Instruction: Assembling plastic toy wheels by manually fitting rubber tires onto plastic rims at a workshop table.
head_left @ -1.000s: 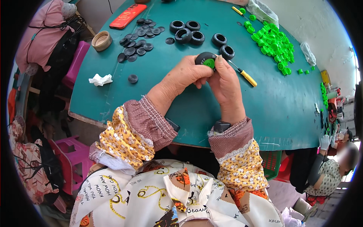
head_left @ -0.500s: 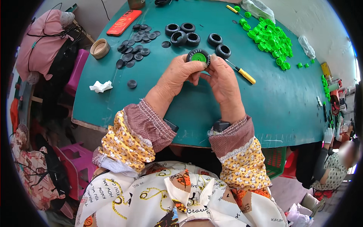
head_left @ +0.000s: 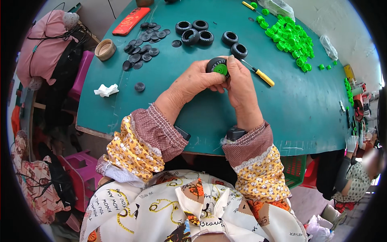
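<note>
The left thumb covers the near edge of the green hub (head_left: 220, 69), and the right hand (head_left: 242, 84) hides the right side of the black tyre (head_left: 214, 63) around it. Most fingers of the left hand (head_left: 199, 76) are tucked out of sight behind the tyre. At the far side, the picture's edge cuts off a brown container (head_left: 144, 3) and a clear plastic bag (head_left: 278, 7). The right sleeve (head_left: 262, 173) and the table partly hide a green basket (head_left: 294, 167). Far right, a person's face is blurred, and small clutter (head_left: 360, 107) is too tiny to identify.
</note>
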Demonstrator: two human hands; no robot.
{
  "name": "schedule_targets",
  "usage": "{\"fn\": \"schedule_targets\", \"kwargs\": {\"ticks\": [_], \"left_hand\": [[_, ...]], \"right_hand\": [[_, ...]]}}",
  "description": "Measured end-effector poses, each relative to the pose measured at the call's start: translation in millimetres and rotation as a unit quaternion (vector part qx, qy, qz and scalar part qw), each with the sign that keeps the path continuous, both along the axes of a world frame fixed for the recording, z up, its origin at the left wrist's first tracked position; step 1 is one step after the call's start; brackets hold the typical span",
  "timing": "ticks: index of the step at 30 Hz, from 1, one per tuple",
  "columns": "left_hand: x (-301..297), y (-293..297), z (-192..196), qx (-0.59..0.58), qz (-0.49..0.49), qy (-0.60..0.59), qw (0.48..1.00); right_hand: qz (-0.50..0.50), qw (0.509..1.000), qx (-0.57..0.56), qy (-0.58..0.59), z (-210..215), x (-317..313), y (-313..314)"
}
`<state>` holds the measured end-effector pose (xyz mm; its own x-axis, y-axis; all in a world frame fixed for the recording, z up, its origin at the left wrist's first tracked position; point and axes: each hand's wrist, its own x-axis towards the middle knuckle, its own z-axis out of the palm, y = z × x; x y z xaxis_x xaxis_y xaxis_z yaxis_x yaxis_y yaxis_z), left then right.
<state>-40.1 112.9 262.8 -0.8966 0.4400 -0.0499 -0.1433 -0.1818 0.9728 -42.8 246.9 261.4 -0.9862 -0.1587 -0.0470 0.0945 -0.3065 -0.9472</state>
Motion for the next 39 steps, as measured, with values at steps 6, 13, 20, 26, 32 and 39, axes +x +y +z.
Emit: {"fn": "schedule_targets", "kwargs": {"ticks": [6,13,20,26,32,39], "left_hand": [[0,3,1,-0.019,0.01,0.02,1.0],[-3,-4,3,0.036,0.13,0.002,0.991],[-3,-4,-3,0.095,0.071,-0.019,0.993],[-6,-4,-7,0.017,0.0,-0.039,0.999],[-3,0,-1,-0.03,0.002,-0.024,0.999],[3,1,4,-0.042,-0.004,0.015,0.999]], "right_hand": [[0.028,0.999,-0.019,-0.025,-2,-4,6],[-0.003,0.999,-0.053,0.005,-5,-3,-6],[-0.017,0.998,-0.067,0.005,3,1,-3],[0.043,0.998,-0.051,0.016,0,-3,4],[0.051,0.997,-0.049,0.005,0,-1,2],[0.044,0.998,-0.05,-0.004,-1,1,2]]}}
